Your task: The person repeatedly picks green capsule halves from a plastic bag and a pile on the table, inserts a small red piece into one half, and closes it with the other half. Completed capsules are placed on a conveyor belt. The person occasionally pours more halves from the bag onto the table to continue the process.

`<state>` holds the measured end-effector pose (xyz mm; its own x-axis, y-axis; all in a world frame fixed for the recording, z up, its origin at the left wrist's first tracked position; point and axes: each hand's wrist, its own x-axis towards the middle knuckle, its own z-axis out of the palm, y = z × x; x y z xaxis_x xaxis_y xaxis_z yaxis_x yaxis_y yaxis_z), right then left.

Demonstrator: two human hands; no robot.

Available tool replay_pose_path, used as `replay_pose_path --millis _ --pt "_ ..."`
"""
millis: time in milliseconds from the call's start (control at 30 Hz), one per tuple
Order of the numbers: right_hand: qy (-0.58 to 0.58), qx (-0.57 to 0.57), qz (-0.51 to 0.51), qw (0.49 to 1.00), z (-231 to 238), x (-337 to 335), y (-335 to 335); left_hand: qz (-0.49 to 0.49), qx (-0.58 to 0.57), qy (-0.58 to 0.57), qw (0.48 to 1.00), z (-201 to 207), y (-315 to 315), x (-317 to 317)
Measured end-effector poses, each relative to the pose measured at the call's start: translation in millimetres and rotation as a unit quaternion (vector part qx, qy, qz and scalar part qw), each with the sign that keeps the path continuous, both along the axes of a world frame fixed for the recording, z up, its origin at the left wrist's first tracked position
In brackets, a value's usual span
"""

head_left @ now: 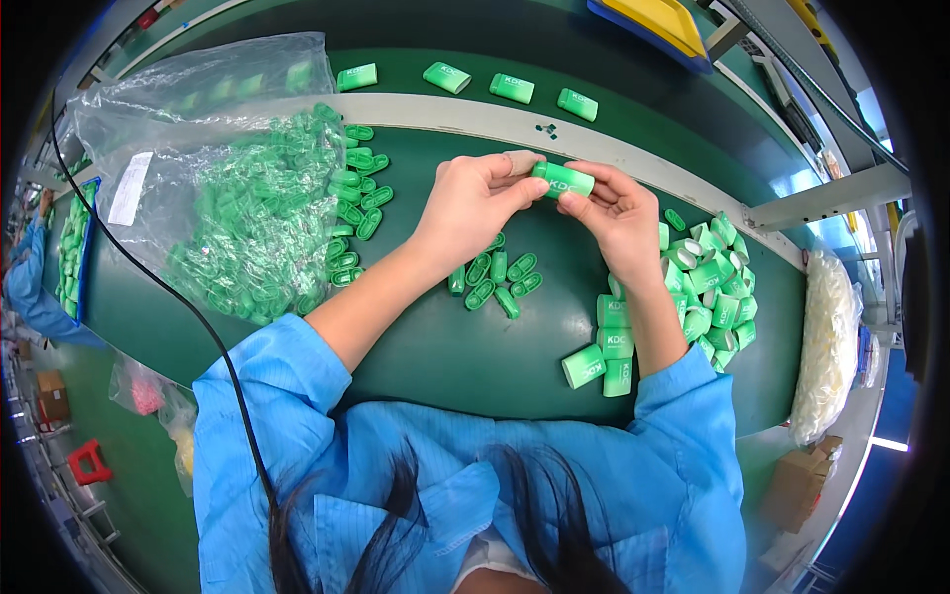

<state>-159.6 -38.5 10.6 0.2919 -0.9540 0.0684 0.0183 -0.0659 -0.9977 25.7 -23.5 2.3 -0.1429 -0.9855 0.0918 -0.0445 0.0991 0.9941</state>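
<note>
Both hands meet over the green workbench (pixel 435 366), near its far rail. A light-green plastic shell (pixel 568 181) with white print lies between them. My left hand (pixel 475 198) pinches its left end, where a darker green part shows; whether that part is a separate end cap I cannot tell. My right hand (pixel 616 210) grips the right end between thumb and fingers. Below the hands sit several loose oval green caps (pixel 495 272). Beside my right forearm is a heap of similar printed shells (pixel 714 282), some standing against the wrist.
A transparent bag (pixel 247 198) full of green caps covers the bench's left, with more caps (pixel 361 188) spilling out. Several assembled-looking green pieces (pixel 512 87) lie on the belt beyond the white rail (pixel 475 116). A black cable (pixel 168 277) hangs at left; a white sack (pixel 827 346) stands right.
</note>
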Motion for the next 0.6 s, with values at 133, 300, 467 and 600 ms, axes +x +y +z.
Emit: replay_pose_path --millis 133,300,467,600 --pt "0.005 0.010 -0.018 1.000 0 3 4 0.033 -0.036 -0.022 0.999 2 7 -11" --pt "0.101 -0.120 -0.090 0.984 -3 10 13 0.122 -0.214 -0.193 0.950 -6 25 -26" --pt "0.112 -0.134 -0.092 0.980 -1 10 9 0.068 -0.194 -0.218 0.954 -8 16 -18" --pt "0.110 -0.048 -0.034 0.992 -4 3 -29 0.045 -0.227 -0.279 0.932 -15 -3 5"
